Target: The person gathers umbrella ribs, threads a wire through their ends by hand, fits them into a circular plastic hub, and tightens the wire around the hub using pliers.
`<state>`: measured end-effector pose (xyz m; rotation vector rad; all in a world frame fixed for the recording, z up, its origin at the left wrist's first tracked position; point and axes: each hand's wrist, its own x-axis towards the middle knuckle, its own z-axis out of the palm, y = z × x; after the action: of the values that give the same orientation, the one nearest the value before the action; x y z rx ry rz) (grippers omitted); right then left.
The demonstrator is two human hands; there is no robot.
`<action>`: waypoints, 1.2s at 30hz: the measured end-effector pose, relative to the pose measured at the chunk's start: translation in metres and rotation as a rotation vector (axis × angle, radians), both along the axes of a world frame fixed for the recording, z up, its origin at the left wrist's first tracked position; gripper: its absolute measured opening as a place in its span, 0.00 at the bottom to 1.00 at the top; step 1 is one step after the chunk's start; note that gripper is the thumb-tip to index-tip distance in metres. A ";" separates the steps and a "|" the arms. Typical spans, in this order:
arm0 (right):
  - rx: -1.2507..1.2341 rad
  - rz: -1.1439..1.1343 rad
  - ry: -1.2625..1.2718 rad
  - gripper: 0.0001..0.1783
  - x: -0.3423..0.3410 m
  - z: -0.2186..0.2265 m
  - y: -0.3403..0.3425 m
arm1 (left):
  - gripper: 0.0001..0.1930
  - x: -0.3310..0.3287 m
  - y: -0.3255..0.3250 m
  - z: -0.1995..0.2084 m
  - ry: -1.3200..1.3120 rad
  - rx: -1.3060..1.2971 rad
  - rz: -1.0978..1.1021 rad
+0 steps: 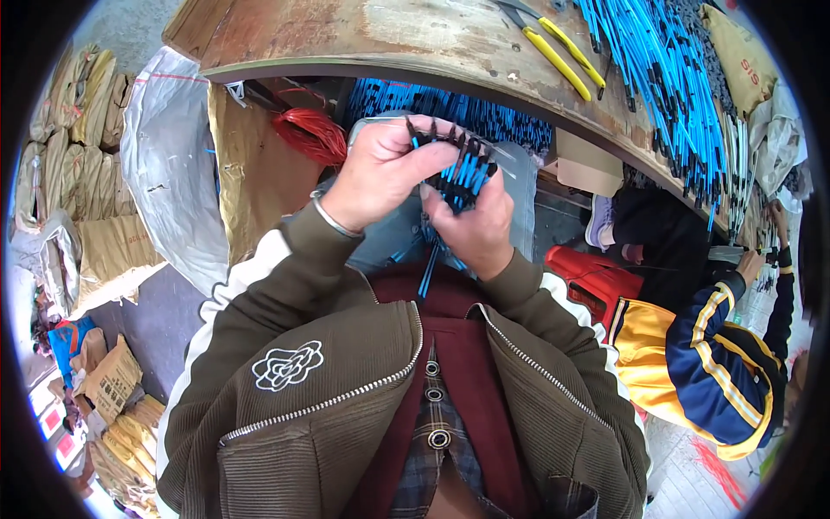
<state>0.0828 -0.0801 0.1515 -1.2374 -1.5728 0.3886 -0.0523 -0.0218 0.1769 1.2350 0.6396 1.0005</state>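
Note:
In front of my chest I hold a bundle of thin blue sticks with black ends (469,173). My right hand (480,223) closes round the bundle from below and the right. My left hand (387,173) curls over its far side, thumb stretched across, fingers at a row of black tips that fan out. Some loose blue sticks (429,268) hang below the hands over my lap. What the left fingertips pinch is partly hidden behind the thumb.
A wooden bench (415,39) arches ahead, bearing yellow-handled cutters (566,59) and a blue stick pile (661,82). Below it lie red cord (313,136) and more blue sticks (450,108). At right are a red stool (575,268) and a person in a yellow-and-navy jacket (713,363). Sacks (177,164) stand left.

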 end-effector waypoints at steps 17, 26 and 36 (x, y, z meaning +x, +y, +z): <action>-0.137 -0.069 0.113 0.23 -0.005 0.004 0.020 | 0.08 0.011 0.003 0.011 0.129 -0.043 0.156; -0.144 -0.054 0.166 0.19 -0.005 0.000 0.016 | 0.10 -0.016 0.011 0.001 -0.079 0.140 0.241; -0.130 -0.007 0.158 0.18 -0.007 0.003 0.020 | 0.07 -0.024 0.025 0.033 0.326 0.495 0.286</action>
<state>0.0760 -0.0604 0.1545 -1.2784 -1.4261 0.5773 -0.0767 0.0029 0.2094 1.8023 0.8705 1.2530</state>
